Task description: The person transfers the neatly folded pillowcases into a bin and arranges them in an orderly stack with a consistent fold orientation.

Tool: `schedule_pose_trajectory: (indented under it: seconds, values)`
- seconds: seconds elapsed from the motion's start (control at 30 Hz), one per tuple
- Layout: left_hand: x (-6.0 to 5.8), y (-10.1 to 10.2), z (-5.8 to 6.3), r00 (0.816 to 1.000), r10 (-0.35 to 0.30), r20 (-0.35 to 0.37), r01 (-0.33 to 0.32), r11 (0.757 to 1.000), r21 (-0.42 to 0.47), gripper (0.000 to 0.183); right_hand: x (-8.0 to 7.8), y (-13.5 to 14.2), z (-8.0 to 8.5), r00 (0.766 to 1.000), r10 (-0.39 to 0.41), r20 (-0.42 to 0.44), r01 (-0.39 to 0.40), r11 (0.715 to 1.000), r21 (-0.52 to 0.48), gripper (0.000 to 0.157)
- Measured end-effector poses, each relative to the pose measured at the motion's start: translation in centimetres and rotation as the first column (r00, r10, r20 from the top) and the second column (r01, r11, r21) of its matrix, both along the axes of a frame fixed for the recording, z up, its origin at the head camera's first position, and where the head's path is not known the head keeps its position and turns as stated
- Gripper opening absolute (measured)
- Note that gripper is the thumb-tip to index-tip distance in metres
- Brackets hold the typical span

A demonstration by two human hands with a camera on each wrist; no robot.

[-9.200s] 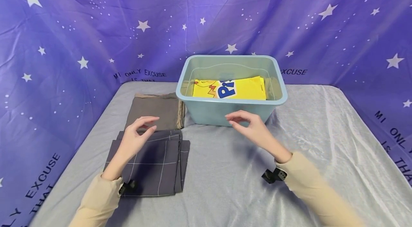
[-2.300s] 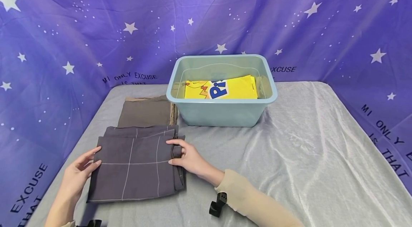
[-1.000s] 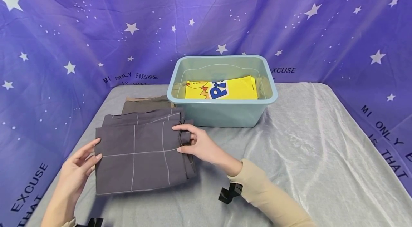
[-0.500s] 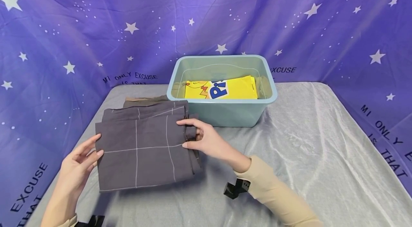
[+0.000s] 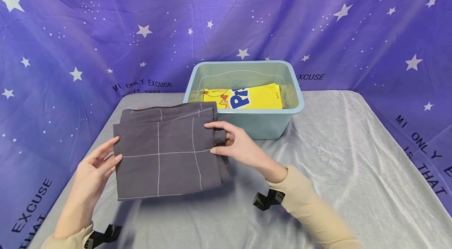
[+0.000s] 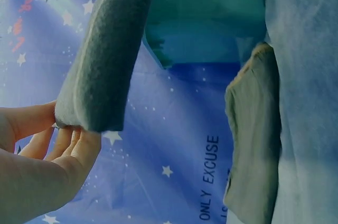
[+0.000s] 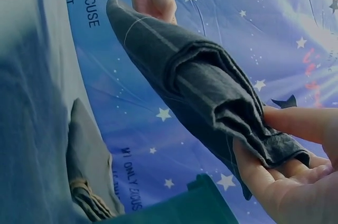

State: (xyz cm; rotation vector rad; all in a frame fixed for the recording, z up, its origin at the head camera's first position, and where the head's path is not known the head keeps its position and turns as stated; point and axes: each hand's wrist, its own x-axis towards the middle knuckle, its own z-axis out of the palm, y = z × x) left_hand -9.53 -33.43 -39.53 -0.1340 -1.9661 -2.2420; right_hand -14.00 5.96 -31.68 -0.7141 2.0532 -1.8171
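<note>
A folded dark grey cloth (image 5: 169, 151) with thin white check lines is held up off the table between both hands. My left hand (image 5: 92, 172) pinches its left edge, thumb in front. At the opposite edge my right hand (image 5: 241, 147) grips the layered folds, which show stacked in the right wrist view. The cloth's upper right corner overlaps the front of a light blue plastic bin (image 5: 261, 111) in the head view. Inside the bin lies a folded yellow printed cloth (image 5: 265, 96). A folded brown cloth (image 6: 256, 139) rests on the table, mostly hidden behind the grey one in the head view.
A light grey velvety cover (image 5: 339, 155) spreads over the table. Purple curtains (image 5: 226, 9) with white stars hang behind and at both sides. Black wrist cameras (image 5: 268, 199) sit at both sleeves.
Both hands, first apart above the things, took hold of the grey cloth at its sides. They have lifted it and moved it forward and right, toward the bin, covering the brown cloth from view.
</note>
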Motion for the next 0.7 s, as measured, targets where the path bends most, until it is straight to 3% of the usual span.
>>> schedule_pose_trajectory:
  seconds: [0.1,0.2,0.33,0.6,0.67,0.7]
  values:
    - [1.4,4.4,4.8,1.0,0.0,0.001,0.0,0.999,0.033,0.049,-0.1,0.5,0.3,1.0,-0.008,0.009,0.009,1.0,-0.022,0.054]
    - [1.6,6.4,6.7,0.999,-0.002,-0.034,0.004,0.998,0.066,0.047,-0.3,1.0,0.6,1.0,-0.015,0.021,0.016,0.999,-0.034,0.055]
    - [1.0,7.1,7.1,0.999,0.006,-0.038,-0.003,0.997,0.074,0.046,-0.5,1.7,0.8,0.999,-0.021,0.034,0.022,0.998,-0.053,0.056]
    - [-0.4,8.3,7.5,0.995,-0.053,-0.079,0.059,0.995,0.08,0.043,-0.8,3.2,1.3,0.998,-0.04,0.052,0.045,0.995,-0.09,0.057]
    - [-0.9,8.5,7.3,0.995,-0.066,-0.071,0.071,0.995,0.071,0.044,-0.9,3.7,1.4,0.997,-0.047,0.054,0.053,0.994,-0.097,0.058]
    - [-2.2,7.5,5.6,0.99,-0.108,-0.087,0.118,0.987,0.11,0.045,-0.9,3.9,1.5,0.997,-0.054,0.053,0.059,0.993,-0.098,0.058]
